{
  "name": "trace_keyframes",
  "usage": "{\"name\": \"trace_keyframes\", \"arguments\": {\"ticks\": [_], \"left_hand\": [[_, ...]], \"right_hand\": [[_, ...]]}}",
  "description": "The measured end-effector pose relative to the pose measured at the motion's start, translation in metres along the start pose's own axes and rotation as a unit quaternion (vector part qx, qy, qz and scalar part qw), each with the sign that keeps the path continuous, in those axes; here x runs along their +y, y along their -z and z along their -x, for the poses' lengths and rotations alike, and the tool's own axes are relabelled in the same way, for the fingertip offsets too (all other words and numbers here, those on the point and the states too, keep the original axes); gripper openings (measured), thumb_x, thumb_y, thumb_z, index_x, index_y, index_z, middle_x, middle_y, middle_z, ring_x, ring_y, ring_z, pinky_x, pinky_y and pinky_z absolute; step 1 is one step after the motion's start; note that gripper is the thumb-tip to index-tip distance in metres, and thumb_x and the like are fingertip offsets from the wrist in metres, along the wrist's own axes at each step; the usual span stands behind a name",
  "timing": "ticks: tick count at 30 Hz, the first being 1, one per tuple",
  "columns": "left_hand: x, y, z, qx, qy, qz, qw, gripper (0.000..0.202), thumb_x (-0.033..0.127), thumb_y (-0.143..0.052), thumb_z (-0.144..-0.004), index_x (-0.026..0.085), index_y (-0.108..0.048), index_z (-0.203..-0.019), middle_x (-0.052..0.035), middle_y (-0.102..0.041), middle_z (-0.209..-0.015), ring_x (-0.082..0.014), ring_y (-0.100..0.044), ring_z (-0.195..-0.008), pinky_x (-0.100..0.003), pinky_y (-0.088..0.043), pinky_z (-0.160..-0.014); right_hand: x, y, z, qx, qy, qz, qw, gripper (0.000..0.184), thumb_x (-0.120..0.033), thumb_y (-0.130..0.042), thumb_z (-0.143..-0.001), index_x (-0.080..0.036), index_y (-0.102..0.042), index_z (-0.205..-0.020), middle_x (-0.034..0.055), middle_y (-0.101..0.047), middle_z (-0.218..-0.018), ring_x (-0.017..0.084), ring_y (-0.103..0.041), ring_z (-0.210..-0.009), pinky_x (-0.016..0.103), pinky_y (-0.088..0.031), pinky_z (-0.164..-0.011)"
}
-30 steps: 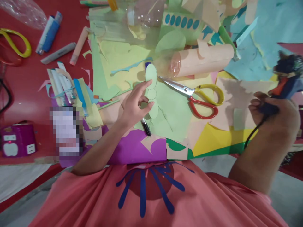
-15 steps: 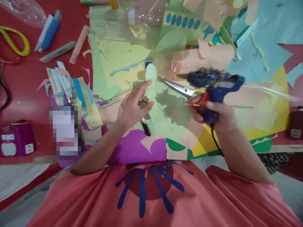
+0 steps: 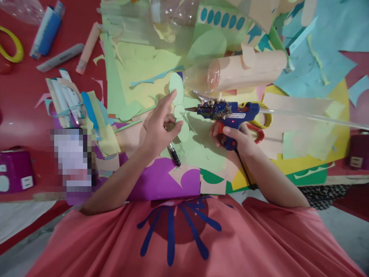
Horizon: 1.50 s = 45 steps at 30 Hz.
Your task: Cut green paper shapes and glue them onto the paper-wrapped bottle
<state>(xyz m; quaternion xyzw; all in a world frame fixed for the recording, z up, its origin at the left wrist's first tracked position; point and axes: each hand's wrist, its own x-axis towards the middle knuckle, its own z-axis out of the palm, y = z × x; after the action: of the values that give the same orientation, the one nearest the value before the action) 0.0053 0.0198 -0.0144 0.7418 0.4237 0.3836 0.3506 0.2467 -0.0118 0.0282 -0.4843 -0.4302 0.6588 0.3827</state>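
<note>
My left hand [image 3: 158, 127] rests on a pale green paper flower cut-out [image 3: 178, 109], pinching its lower petal between thumb and fingers, index finger stretched toward the small round centre. My right hand [image 3: 235, 137] grips the handle of a blue glue gun [image 3: 230, 111] with an orange trigger. Its nozzle points left, the tip just beside the flower's centre. A clear glue stick [image 3: 311, 117] juts from the gun's back to the right. A black pen [image 3: 174, 154] lies under my left wrist.
Scissors with red and yellow handles [image 3: 261, 127] lie behind the gun. A clear plastic bottle with a peach paper roll [image 3: 245, 71] lies beyond. Coloured paper scraps cover the red table [image 3: 23, 104]. Glue sticks and markers [image 3: 57, 38] lie far left, a purple power box [image 3: 14, 171] at left.
My right hand has swung the glue gun in from the far right to the flower, nozzle now at its centre. My left hand has stayed on the cut-out.
</note>
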Motion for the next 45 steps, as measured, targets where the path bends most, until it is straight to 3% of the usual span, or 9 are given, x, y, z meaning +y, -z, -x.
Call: {"name": "trace_keyframes", "arguments": {"ticks": [6, 12, 25, 35, 42, 45], "left_hand": [[0.0004, -0.0008, 0.0008, 0.002, -0.02, -0.025, 0.999, 0.065, 0.06, -0.047, -0.097, 0.047, -0.021, -0.155, -0.0088, -0.046, -0.154, -0.0123, -0.068, -0.079, -0.033, -0.061, -0.075], [-0.001, -0.0015, 0.0009, 0.001, -0.028, -0.032, 0.999, 0.067, 0.061, -0.047, -0.097, 0.046, -0.02, -0.156, -0.0088, -0.044, -0.154, -0.0156, -0.07, -0.089, -0.038, -0.062, -0.085], [-0.0023, -0.0002, 0.0012, -0.006, -0.047, -0.062, 0.997, 0.067, 0.059, -0.045, -0.099, 0.043, -0.016, -0.157, -0.012, -0.045, -0.153, -0.0061, -0.064, -0.071, -0.026, -0.062, -0.071], [-0.0036, -0.0002, 0.0011, -0.007, -0.057, -0.078, 0.995, 0.07, 0.062, -0.041, -0.099, 0.046, -0.008, -0.158, -0.0107, -0.043, -0.156, -0.0151, -0.07, -0.091, -0.04, -0.061, -0.09], [-0.004, -0.0003, 0.0004, -0.009, -0.058, -0.063, 0.996, 0.07, 0.061, -0.044, -0.098, 0.044, -0.011, -0.158, -0.0115, -0.044, -0.153, -0.0153, -0.07, -0.091, -0.037, -0.064, -0.082], [-0.0041, 0.0001, 0.0004, -0.011, -0.058, -0.061, 0.996, 0.07, 0.061, -0.043, -0.099, 0.044, -0.011, -0.158, -0.0111, -0.043, -0.154, -0.0173, -0.07, -0.096, -0.039, -0.063, -0.085]], "right_hand": [[0.0027, 0.0016, -0.0012, -0.028, 0.017, 0.021, 0.999, 0.043, -0.067, -0.072, -0.075, -0.025, -0.066, -0.069, 0.0011, -0.064, -0.069, 0.012, -0.054, -0.046, 0.028, -0.043, -0.039], [0.0025, 0.0011, 0.0003, -0.013, 0.0, 0.037, 0.999, 0.047, -0.07, -0.073, -0.073, -0.023, -0.064, -0.067, -0.0008, -0.061, -0.058, 0.013, -0.054, -0.046, 0.028, -0.043, -0.04], [0.0008, 0.0005, 0.0018, 0.001, -0.018, 0.048, 0.999, 0.052, -0.073, -0.074, -0.069, -0.023, -0.063, -0.065, -0.0003, -0.058, -0.058, 0.013, -0.052, -0.047, 0.03, -0.043, -0.043], [0.0007, 0.0007, 0.0027, 0.009, -0.03, 0.047, 0.998, 0.052, -0.073, -0.074, -0.068, -0.022, -0.061, -0.063, -0.0002, -0.057, -0.058, 0.012, -0.051, -0.046, 0.029, -0.043, -0.042], [-0.0001, -0.0006, 0.0018, 0.018, -0.031, 0.05, 0.998, 0.054, -0.075, -0.075, -0.065, -0.023, -0.061, -0.061, -0.0006, -0.058, -0.056, 0.012, -0.051, -0.044, 0.03, -0.044, -0.042], [0.0003, -0.0006, 0.0025, 0.017, -0.03, 0.052, 0.998, 0.053, -0.074, -0.075, -0.066, -0.023, -0.061, -0.062, -0.0004, -0.059, -0.057, 0.012, -0.05, -0.045, 0.03, -0.043, -0.042]]}}
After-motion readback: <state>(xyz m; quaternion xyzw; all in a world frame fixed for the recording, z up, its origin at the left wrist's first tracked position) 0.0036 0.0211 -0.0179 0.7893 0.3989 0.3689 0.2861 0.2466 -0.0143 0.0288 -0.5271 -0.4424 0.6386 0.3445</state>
